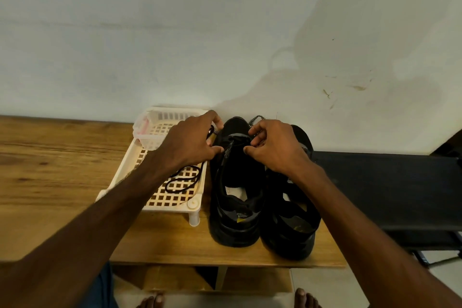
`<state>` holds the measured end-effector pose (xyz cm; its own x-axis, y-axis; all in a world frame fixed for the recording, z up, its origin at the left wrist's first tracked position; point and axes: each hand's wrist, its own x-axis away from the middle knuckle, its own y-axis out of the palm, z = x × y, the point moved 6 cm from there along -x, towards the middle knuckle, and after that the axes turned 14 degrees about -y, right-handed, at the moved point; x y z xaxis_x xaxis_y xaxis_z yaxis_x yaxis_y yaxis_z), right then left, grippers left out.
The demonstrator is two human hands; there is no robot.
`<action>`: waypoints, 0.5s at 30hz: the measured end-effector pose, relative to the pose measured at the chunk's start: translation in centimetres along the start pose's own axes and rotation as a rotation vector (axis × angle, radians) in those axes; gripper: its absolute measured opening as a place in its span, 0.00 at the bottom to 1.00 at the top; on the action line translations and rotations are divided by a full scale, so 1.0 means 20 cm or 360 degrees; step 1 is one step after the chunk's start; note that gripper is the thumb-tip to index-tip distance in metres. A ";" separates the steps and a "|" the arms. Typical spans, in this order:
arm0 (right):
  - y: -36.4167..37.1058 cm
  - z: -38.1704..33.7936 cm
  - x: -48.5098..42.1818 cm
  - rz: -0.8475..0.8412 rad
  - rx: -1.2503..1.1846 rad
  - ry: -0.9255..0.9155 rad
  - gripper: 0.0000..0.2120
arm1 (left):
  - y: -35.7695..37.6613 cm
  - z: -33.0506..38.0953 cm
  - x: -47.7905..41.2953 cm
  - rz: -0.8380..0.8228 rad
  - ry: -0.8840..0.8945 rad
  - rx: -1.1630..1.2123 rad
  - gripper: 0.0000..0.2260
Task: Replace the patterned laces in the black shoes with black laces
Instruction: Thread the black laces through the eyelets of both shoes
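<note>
Two black shoes stand side by side on the wooden table, toes toward the wall: the left shoe (236, 182) and the right shoe (292, 210). Both hands work at the front of the left shoe. My left hand (190, 142) pinches an end of the patterned lace (215, 132) at the shoe's left side. My right hand (272, 145) pinches the other patterned end (257, 117), which sticks up past the fingers. A black lace (182, 180) lies looped in the cream basket (172, 201) left of the shoes.
A small clear container (147, 130) sits in the basket's far corner. The white wall runs close behind the shoes. A black surface (387, 187) adjoins the table on the right. The table's front edge is near, with my bare feet below.
</note>
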<state>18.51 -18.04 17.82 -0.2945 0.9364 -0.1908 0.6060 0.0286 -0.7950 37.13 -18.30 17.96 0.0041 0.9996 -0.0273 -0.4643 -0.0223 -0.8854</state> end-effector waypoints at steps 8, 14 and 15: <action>0.02 0.03 -0.01 0.0024 0.0008 0.0033 0.13 | -0.07 0.01 -0.02 0.0139 0.0073 0.0185 0.05; 0.02 0.04 -0.01 0.0025 0.0010 0.0055 0.13 | -0.07 0.01 -0.02 0.0128 0.0040 0.0273 0.06; 0.02 0.03 -0.01 0.0023 0.0008 0.0051 0.13 | -0.06 0.01 -0.02 0.0061 0.0038 0.0274 0.06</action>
<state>18.35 -18.49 17.11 -0.2620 0.9474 -0.1836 0.6060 0.0134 -0.7954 37.60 -18.64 19.14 0.0036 0.9974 -0.0725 -0.6092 -0.0553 -0.7911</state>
